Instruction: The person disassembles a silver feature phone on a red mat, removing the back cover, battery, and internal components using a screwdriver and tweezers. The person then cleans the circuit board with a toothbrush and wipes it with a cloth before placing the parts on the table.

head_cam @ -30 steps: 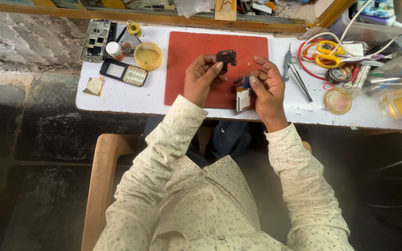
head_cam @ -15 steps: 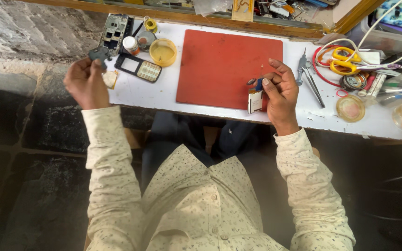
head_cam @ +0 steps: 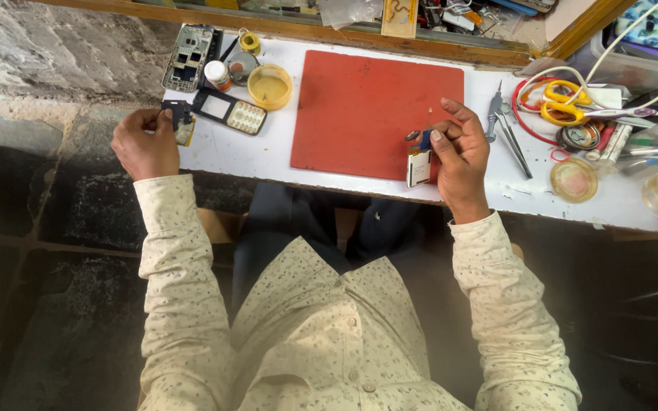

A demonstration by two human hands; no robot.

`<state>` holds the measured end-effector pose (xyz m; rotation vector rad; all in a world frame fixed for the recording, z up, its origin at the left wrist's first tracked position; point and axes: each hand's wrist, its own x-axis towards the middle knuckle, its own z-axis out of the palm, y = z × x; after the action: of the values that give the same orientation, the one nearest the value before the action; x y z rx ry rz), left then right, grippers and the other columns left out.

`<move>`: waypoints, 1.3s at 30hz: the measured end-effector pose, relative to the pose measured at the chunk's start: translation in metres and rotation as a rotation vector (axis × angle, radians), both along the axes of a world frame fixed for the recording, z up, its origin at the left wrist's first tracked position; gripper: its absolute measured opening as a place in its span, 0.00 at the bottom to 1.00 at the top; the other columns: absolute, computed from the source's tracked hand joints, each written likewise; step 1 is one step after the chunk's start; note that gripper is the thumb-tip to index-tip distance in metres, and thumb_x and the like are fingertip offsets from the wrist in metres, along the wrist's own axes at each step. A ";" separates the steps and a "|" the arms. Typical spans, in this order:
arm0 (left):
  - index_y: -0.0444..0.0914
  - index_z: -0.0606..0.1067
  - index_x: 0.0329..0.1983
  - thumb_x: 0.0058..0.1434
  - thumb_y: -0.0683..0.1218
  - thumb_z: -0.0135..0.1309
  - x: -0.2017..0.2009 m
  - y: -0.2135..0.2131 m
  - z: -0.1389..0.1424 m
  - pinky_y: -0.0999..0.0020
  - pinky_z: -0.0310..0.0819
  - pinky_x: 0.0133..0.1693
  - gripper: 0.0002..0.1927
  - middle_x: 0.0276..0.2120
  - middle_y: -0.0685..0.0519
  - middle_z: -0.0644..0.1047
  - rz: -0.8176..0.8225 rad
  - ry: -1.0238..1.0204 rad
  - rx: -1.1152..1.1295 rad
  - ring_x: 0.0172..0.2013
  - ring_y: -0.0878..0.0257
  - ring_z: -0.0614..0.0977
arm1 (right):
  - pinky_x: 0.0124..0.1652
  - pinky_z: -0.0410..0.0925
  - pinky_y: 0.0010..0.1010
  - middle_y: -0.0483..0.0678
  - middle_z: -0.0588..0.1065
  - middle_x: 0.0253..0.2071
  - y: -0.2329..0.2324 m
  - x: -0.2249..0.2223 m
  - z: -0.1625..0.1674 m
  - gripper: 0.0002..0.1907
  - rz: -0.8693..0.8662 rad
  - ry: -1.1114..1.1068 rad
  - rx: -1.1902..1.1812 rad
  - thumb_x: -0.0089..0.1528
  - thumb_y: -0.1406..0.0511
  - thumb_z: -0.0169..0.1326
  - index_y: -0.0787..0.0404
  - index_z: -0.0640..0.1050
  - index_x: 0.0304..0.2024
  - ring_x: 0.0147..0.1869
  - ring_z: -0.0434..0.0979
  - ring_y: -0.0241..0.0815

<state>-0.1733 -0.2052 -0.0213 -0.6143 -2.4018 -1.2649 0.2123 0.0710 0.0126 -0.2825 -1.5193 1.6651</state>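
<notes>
My left hand (head_cam: pixel 144 141) is out at the left end of the white bench, gripping a small dark phone part (head_cam: pixel 174 113) over a yellowish scrap at the edge. My right hand (head_cam: pixel 460 152) rests on the lower right corner of the red mat (head_cam: pixel 367 106) and pinches a thin screwdriver (head_cam: pixel 425 135) with a blue grip, tip pointing up. A small white box (head_cam: pixel 419 167) stands just under its fingers.
A black phone frame with keypad (head_cam: pixel 230 114), a stripped phone chassis (head_cam: pixel 190 58), a small bottle (head_cam: pixel 218 74) and a yellow dish (head_cam: pixel 269 86) lie at the left. Tweezers (head_cam: pixel 506 131), yellow scissors (head_cam: pixel 561 104), red wire and a round lid (head_cam: pixel 573 180) crowd the right.
My left hand carried the dark part from above the red mat out to the left end of the bench and has settled it lower there. My right hand stayed at the mat's corner.
</notes>
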 end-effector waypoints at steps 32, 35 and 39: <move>0.36 0.79 0.52 0.62 0.40 0.63 0.218 0.172 0.052 0.66 0.83 0.45 0.15 0.43 0.49 0.82 -1.291 -0.310 0.253 0.42 0.59 0.86 | 0.41 0.72 0.25 0.49 0.76 0.43 0.004 0.001 0.003 0.22 0.128 0.023 -0.236 0.70 0.72 0.51 0.61 0.64 0.66 0.41 0.76 0.35; 0.35 0.80 0.47 0.63 0.41 0.62 0.220 0.172 0.054 0.66 0.81 0.42 0.10 0.40 0.48 0.83 -1.192 -0.228 0.252 0.39 0.58 0.86 | 0.49 0.73 0.29 0.50 0.74 0.47 0.006 0.000 0.001 0.18 0.140 0.029 -0.200 0.70 0.71 0.52 0.62 0.66 0.61 0.48 0.76 0.37; 0.34 0.81 0.43 0.63 0.43 0.62 0.223 0.170 0.059 0.66 0.80 0.38 0.08 0.36 0.47 0.83 -1.057 -0.166 0.244 0.35 0.56 0.86 | 0.61 0.69 0.30 0.48 0.71 0.53 0.005 -0.003 -0.003 0.19 0.145 0.014 -0.048 0.68 0.71 0.58 0.62 0.66 0.57 0.58 0.72 0.37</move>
<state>0.0495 -0.0348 0.0381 -1.8864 -1.9602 -1.9911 0.2095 0.0761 0.0100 -0.1902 -1.5213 1.8150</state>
